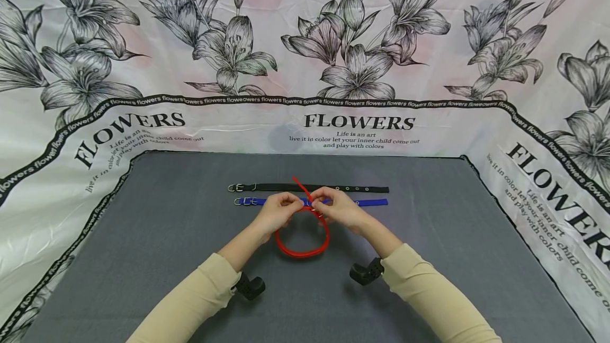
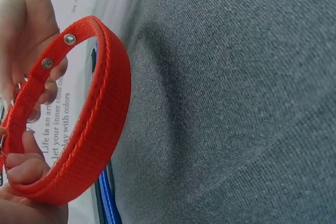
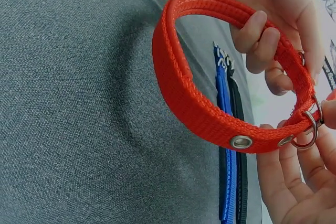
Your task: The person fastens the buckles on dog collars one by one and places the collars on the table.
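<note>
A red dog collar (image 1: 302, 254), bent into a closed loop, is held above the table between both hands. My left hand (image 1: 275, 213) pinches the loop's upper left side between thumb and fingers. At the upper right, my right hand (image 1: 342, 209) pinches the strap close to the metal fittings, and the strap's free end (image 1: 297, 180) sticks up past the fingers. Metal eyelets (image 3: 241, 142) and a D-ring (image 3: 311, 134) show in the right wrist view. Fingers partly cover the buckle, so how the strap runs through it is hard to see.
Behind the hands, a blue collar (image 1: 376, 202) and a black collar (image 1: 276, 187) lie straight and parallel, buckles to the left. They rest on a grey tabletop (image 1: 167, 258). A flower-printed cloth (image 1: 257, 126) borders the table at the back and sides.
</note>
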The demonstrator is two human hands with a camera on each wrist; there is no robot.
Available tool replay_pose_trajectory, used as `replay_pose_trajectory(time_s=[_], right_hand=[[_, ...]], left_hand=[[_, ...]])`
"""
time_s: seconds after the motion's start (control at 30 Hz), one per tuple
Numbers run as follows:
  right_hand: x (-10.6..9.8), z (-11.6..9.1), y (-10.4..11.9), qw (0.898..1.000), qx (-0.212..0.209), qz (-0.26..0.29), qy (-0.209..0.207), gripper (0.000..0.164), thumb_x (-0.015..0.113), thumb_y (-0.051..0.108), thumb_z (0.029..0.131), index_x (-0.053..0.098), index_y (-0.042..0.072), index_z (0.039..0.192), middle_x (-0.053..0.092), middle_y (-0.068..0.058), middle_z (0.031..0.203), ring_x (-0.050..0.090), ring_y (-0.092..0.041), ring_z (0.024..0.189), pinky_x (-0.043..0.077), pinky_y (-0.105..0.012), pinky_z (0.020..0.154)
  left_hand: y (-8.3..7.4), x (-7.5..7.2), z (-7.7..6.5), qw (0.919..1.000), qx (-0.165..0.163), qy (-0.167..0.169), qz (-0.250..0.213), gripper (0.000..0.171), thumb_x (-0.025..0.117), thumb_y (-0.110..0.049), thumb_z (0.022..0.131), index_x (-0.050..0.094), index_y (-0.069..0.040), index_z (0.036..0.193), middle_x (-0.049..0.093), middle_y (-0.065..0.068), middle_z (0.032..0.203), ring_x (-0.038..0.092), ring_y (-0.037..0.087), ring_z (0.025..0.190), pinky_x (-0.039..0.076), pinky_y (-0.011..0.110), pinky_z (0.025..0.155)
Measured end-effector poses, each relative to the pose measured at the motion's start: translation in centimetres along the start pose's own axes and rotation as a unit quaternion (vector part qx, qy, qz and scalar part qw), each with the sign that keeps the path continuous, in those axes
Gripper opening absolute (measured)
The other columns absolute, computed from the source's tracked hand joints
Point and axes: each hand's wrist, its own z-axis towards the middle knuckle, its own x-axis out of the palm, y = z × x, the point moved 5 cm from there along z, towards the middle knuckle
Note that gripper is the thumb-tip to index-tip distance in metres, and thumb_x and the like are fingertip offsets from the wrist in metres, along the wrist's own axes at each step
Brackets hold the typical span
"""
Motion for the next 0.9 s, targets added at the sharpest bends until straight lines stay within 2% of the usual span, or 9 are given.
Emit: replay_pose_trajectory(time_s=[0.2,0.33,0.57,0.9], right_hand=[[-0.06,-0.01,0.04,1.000,-0.009,-0.009,-0.009,0.030,0.054,0.019,0.094,0.051,0.004,0.119,0.057,-0.010,0.101,0.058,-0.039,0.094,0.054,-0.038,0.069],[0.06,0.08,0.08,1.000,-0.014,-0.002,-0.010,0.029,0.054,0.018,0.094,0.050,0.004,0.119,0.055,-0.011,0.101,0.057,-0.039,0.095,0.054,-0.039,0.070],[0.11,0.12,-0.08,1.000,-0.013,0.000,-0.010,0.025,0.054,0.016,0.094,0.052,0.008,0.117,0.055,-0.011,0.101,0.058,-0.039,0.095,0.054,-0.039,0.070],[0.00,-0.03,-0.18,1.000,-0.019,0.007,0.001,0.030,0.053,0.015,0.094,0.050,0.002,0.120,0.058,-0.012,0.104,0.057,-0.038,0.097,0.053,-0.044,0.074]], left_hand=[[0.13,-0.01,0.24,0.9999,-0.004,-0.009,0.011,0.013,0.064,-0.021,0.085,0.069,-0.012,0.092,0.055,0.005,0.074,0.042,0.011,0.057,0.034,0.023,0.047],[0.25,-0.05,0.31,0.9995,-0.009,-0.021,0.020,0.013,0.066,-0.024,0.083,0.071,-0.014,0.091,0.055,0.000,0.074,0.043,0.012,0.058,0.034,0.023,0.047],[0.47,0.17,0.39,0.9980,-0.017,-0.053,0.032,0.016,0.069,-0.031,0.081,0.073,-0.017,0.086,0.065,-0.002,0.089,0.052,0.017,0.085,0.041,0.029,0.070],[0.21,0.55,0.20,0.9973,-0.027,-0.063,0.027,0.015,0.070,-0.030,0.080,0.074,-0.016,0.084,0.067,-0.002,0.091,0.052,0.018,0.088,0.041,0.030,0.072]])
